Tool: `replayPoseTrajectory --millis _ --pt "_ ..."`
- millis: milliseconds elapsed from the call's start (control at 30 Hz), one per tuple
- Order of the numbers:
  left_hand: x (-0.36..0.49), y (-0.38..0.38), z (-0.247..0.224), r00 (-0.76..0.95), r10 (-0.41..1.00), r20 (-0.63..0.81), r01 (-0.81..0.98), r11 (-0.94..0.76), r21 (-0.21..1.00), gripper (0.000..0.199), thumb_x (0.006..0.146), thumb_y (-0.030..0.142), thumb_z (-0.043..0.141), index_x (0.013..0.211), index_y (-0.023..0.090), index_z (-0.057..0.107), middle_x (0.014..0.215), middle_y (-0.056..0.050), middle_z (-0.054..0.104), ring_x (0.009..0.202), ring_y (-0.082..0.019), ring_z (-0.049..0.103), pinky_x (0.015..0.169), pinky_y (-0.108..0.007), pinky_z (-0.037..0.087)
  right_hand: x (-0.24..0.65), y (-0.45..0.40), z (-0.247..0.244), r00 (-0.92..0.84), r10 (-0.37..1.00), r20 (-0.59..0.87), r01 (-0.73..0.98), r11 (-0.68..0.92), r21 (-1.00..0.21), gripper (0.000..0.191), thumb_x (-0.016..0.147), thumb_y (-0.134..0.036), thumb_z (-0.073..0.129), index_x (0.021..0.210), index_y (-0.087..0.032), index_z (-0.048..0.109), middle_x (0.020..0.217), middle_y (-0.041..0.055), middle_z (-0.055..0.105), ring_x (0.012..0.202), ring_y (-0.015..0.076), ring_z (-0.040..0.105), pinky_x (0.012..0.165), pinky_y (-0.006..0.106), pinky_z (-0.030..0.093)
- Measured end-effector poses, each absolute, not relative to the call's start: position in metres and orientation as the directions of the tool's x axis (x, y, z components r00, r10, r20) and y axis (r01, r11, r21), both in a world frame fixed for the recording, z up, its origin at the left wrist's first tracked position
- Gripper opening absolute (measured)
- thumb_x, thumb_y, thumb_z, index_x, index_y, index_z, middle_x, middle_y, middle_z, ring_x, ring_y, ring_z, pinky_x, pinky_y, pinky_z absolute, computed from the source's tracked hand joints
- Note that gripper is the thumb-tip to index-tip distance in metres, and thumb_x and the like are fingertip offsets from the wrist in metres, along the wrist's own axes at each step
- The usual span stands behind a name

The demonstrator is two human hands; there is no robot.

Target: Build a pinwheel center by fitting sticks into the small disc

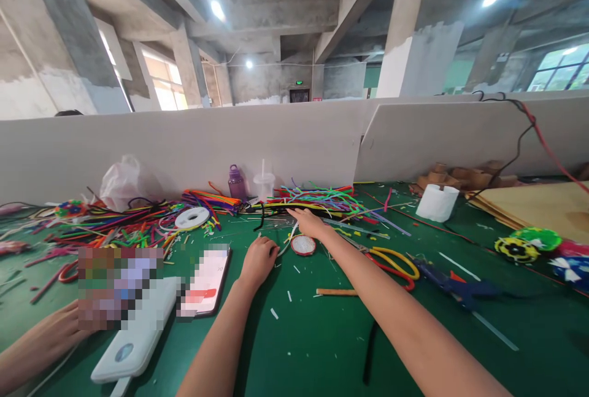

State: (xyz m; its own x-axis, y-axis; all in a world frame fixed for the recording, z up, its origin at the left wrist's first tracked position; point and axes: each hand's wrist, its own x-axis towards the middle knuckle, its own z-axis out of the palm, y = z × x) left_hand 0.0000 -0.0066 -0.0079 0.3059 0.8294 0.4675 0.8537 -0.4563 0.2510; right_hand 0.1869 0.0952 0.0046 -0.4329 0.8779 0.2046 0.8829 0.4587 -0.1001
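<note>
Green felt covers the worktable (322, 348) where the right hand (307, 221), fingers spread flat, reaches the pipe cleaners (317, 199) piled by the partition. The left hand (257, 260) is curled, apparently pinching a thin white wire (289, 238); keeping that wire steady while singling out one stem looks wise.

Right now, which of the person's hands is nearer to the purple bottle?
The right hand: it reaches into the colored stems just below and right of the purple bottle. The left hand rests closed on the green table, farther back.
</note>
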Motion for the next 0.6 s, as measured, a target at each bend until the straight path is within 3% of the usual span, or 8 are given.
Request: replayPoseTrajectory --millis 167,300,600 --pt "0.002 -0.01 -0.005 0.277 0.835 0.476 0.847 -0.445 0.289 0.025 0.085 0.023 0.046 0.073 0.031 0.066 0.082 -0.004 0.067 0.084 -0.023 0.06 0.077 -0.038 0.047 0.178 0.092 0.008 -0.488 0.846 0.213 0.866 0.5 -0.001 0.038 0.085 -0.007 0.041 0.113 -0.016 0.066 0.117 0.0122 0.064 0.112 0.0219 0.055 0.087 0.028 0.044" --pt "0.001 -0.009 -0.007 0.278 0.828 0.487 0.824 -0.466 0.322 0.023 0.086 0.023 0.046 0.077 0.03 0.066 0.085 -0.005 0.066 0.088 -0.023 0.06 0.079 -0.037 0.047 0.159 0.089 0.011 -0.573 0.791 0.213 0.818 0.567 0.097 0.026 0.086 -0.018 0.049 0.1 -0.013 0.071 0.105 0.0152 0.067 0.108 0.0245 0.058 0.087 0.029 0.045" --pt "0.001 -0.005 -0.013 0.277 0.834 0.478 0.832 -0.457 0.315 0.018 0.085 0.017 0.048 0.081 0.016 0.066 0.085 -0.009 0.065 0.088 -0.022 0.058 0.081 -0.035 0.046 0.131 0.097 0.016 -0.628 0.764 0.144 0.775 0.598 0.206 0.028 0.081 -0.002 0.049 0.099 -0.008 0.069 0.097 0.0199 0.069 0.101 0.0259 0.064 0.08 0.031 0.048"
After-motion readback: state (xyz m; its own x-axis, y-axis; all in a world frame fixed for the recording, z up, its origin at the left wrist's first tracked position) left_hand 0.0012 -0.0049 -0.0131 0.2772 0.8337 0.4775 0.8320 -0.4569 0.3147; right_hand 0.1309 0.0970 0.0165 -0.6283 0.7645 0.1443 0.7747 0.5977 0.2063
